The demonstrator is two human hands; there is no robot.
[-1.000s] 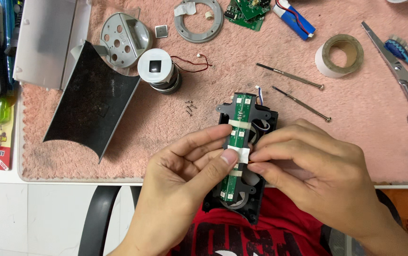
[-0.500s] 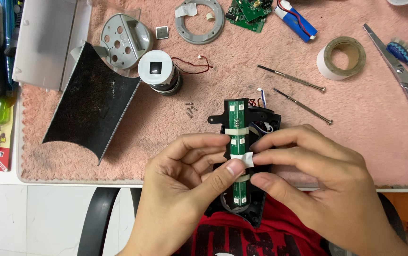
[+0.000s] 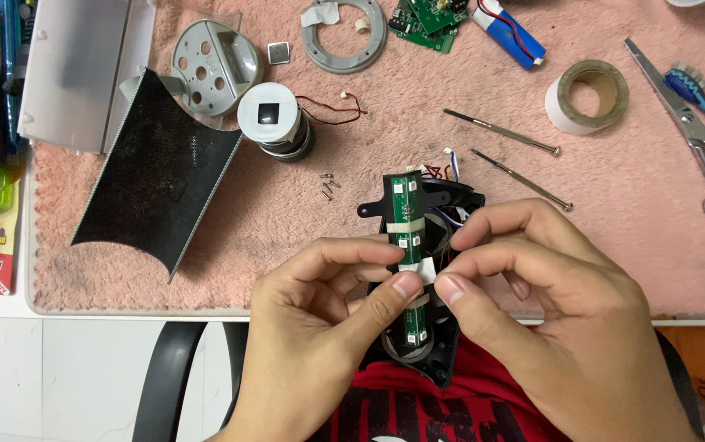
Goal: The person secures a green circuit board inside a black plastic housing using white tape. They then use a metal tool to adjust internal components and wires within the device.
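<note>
A black plastic housing [image 3: 418, 327] is held over the near edge of the pink mat [image 3: 287, 237], above a red shirt [image 3: 418, 401]. A narrow green circuit strip [image 3: 406, 237] is laid lengthwise along the housing, and a small piece of white tape [image 3: 418, 270] is pinched across it by both thumbs. The left hand [image 3: 320, 344] is closed around the housing's left side, its thumb tip pressed on the tape. The right hand [image 3: 549, 319] is closed around the right side, thumb and forefinger gripping at the tape's edge. Thin blue and red wires [image 3: 442, 176] are seen at the housing's far end.

Just beyond the housing, a few small screws [image 3: 328, 187] are scattered. To its far right, 2 thin screwdrivers [image 3: 504, 135] are laid, with a roll of tape [image 3: 587, 96] and scissors [image 3: 696, 139] farther right. To its far left, a white cylindrical part [image 3: 275, 121] with a red wire is stood, and a curved black mesh panel [image 3: 156, 196] is laid beside it. A grey ring [image 3: 344, 37] and a blue battery [image 3: 510, 33] are placed well beyond the housing.
</note>
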